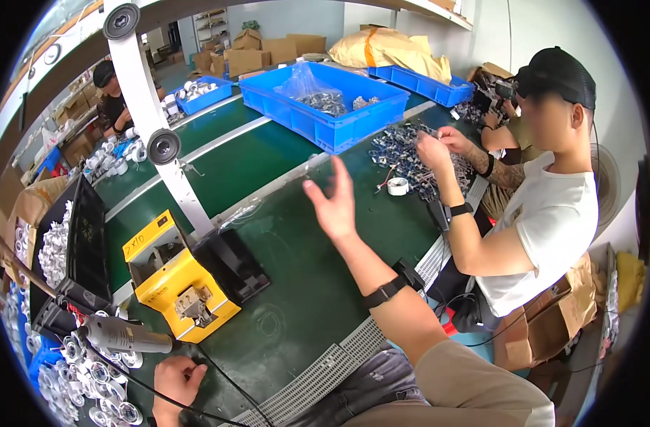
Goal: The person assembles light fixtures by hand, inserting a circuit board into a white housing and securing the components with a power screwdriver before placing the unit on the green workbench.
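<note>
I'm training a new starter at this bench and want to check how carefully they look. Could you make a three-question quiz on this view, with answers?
1. True or false: the wearer's right hand is wrapped around the metallic can.

2. Which of these is nearest the wearer's left hand?
A) the tan sack
B) the yellow machine
C) the co-worker's cap

3. Fill the gap: in the large blue crate, some of the small parts lie in a ____ plastic bag.

Key:
1. False; it is raised over the green tabletop, fingers spread, well apart from the can.
2. B
3. clear
</note>
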### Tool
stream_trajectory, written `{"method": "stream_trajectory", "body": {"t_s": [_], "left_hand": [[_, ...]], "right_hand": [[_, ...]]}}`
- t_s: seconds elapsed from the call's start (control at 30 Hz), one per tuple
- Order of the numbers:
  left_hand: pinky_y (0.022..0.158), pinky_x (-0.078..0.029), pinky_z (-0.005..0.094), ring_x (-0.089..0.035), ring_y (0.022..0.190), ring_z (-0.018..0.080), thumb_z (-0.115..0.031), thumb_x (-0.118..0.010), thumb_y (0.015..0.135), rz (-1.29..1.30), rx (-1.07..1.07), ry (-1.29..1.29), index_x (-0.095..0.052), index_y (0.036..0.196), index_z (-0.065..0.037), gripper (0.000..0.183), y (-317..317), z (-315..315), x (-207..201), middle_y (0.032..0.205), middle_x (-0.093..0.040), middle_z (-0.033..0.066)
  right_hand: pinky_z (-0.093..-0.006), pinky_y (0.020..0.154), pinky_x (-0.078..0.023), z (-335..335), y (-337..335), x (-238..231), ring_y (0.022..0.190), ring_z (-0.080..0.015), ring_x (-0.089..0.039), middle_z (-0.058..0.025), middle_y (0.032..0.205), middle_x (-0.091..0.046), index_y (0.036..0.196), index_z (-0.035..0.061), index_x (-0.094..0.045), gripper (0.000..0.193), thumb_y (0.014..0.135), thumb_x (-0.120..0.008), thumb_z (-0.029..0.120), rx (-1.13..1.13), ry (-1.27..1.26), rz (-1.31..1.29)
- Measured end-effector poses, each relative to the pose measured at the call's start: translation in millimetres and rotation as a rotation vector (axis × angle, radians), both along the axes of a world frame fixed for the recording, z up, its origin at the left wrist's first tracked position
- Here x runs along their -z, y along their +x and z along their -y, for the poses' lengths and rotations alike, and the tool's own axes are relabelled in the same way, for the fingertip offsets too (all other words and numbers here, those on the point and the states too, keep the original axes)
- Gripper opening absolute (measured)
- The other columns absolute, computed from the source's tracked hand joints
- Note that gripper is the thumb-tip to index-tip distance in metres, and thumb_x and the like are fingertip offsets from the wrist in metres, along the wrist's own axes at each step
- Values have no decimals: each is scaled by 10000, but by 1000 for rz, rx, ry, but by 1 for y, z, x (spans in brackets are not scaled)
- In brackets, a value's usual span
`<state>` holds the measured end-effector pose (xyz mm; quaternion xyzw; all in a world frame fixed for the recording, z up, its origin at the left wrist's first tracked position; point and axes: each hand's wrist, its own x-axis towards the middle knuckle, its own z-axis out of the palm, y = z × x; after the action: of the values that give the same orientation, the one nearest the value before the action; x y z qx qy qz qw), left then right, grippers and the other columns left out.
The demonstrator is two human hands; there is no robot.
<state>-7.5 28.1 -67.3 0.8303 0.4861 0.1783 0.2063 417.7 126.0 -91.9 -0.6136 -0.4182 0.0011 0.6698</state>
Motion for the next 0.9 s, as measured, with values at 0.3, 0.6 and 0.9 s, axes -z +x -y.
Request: {"method": "stream_trajectory", "body": {"t_s": [0.3, 0.6, 0.9], "left_hand": [[484, -446, 326, -590, 507, 266, -96, -722, 723, 16, 65, 25, -595, 633, 29, 200, 2, -6, 0, 571, -565, 146], [547, -475, 300, -614, 565, 182, -197, -749, 782, -76, 246, -515, -643, 701, -16, 225, -3, 10, -26, 597, -604, 88], [1021, -405, 413, -518, 1199, 286, -364, -582, 929, 1087, 454, -1132, -333, 1396, -17, 633, 29, 38, 3, 1318, -487, 182]], "right_hand": [[-557, 1112, -147, 14, 105, 26, 1334, -488, -230, -269, 1443, -279, 1297, 96, -467, 649, 720, -698, 281, 873, -671, 207], [-383, 867, -484, 3, 0, -3, 973, -309, -591, -156, 1035, -586, 1061, 49, -588, 393, 680, -685, 63, -119, -39, 132], [-424, 887, -441, 123, -171, -33, 1055, -328, -530, -123, 1133, -524, 1042, 71, -560, 336, 737, -698, 91, -1490, 240, 450]]}}
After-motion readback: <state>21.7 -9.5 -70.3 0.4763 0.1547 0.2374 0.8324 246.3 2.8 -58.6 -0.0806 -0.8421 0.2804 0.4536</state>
